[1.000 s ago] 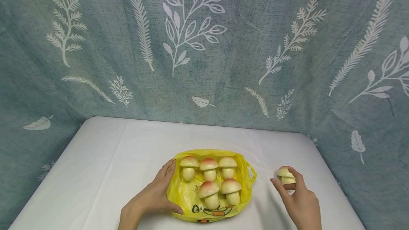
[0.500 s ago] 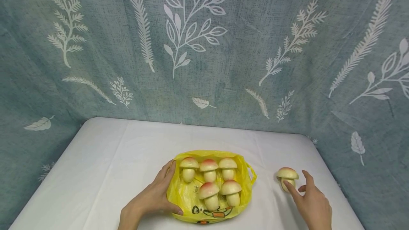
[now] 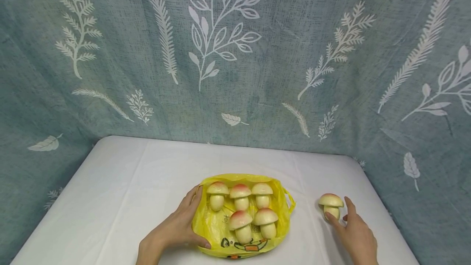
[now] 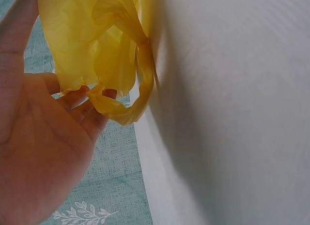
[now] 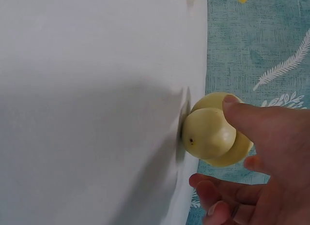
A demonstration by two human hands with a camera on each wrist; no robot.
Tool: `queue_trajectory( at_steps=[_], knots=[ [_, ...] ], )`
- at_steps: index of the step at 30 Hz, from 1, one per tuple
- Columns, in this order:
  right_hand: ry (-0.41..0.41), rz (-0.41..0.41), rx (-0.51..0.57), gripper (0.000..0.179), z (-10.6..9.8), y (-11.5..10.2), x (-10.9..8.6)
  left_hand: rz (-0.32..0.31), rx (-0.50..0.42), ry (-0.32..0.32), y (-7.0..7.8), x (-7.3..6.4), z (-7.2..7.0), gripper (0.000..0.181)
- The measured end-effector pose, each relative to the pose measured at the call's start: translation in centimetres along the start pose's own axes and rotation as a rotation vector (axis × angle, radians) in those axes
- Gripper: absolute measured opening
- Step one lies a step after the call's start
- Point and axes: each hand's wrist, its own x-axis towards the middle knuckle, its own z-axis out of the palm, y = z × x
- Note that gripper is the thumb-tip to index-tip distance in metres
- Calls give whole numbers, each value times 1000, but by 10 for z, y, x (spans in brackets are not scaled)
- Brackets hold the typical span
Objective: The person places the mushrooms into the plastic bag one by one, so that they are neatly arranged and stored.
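My left hand [image 3: 176, 227] holds the left side of a yellow plastic bag [image 3: 209, 227], its thumb at the near edge and its fingers along the far left rim. In the left wrist view the fingertips sit among the thin yellow plastic [image 4: 72, 41], close to a loop handle [image 4: 144, 80]. Several toy mushrooms with pinkish caps lie in the bag, among them a front mushroom [image 3: 241, 220]. To the right, one mushroom [image 3: 331, 200] rests on the table. Beside it is my right hand [image 3: 356, 232], thumb against the stem and the other fingers spread apart from it.
A white-covered table [image 3: 158, 175] carries everything. The bag's right loop handle [image 3: 290, 199] sticks out toward the lone mushroom. Behind the table hangs a blue-green curtain [image 3: 272, 72] with white leaf prints.
My right hand has shifted right and down from over the lone mushroom to its right side, then slightly back left. The mushroom and my left hand on the bag stay put.
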Motion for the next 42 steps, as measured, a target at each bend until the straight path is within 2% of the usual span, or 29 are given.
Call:
queue_trajectory(
  at_steps=[13, 27, 31, 35, 39, 42],
  knots=[
    [42, -67, 29, 77, 12, 0, 1, 4, 4, 1, 0, -1, -1, 143],
    [65, -2, 151, 81, 17, 0, -6, 8, -8, -2, 1, 0, 0, 143],
    [112, 6, 178, 80, 20, -3, -10, 5, -16, -8, 2, 1, 0, 143],
    [193, -5, 204, 78, 21, -10, -15, 2, -19, -8, 2, 1, 1, 143],
    [269, -2, 258, 74, 19, -23, -22, -3, -24, -9, 2, 1, 1, 143],
    [291, -2, 308, 73, 17, -36, -29, -6, -22, -13, 2, 1, 1, 144]
  ],
)
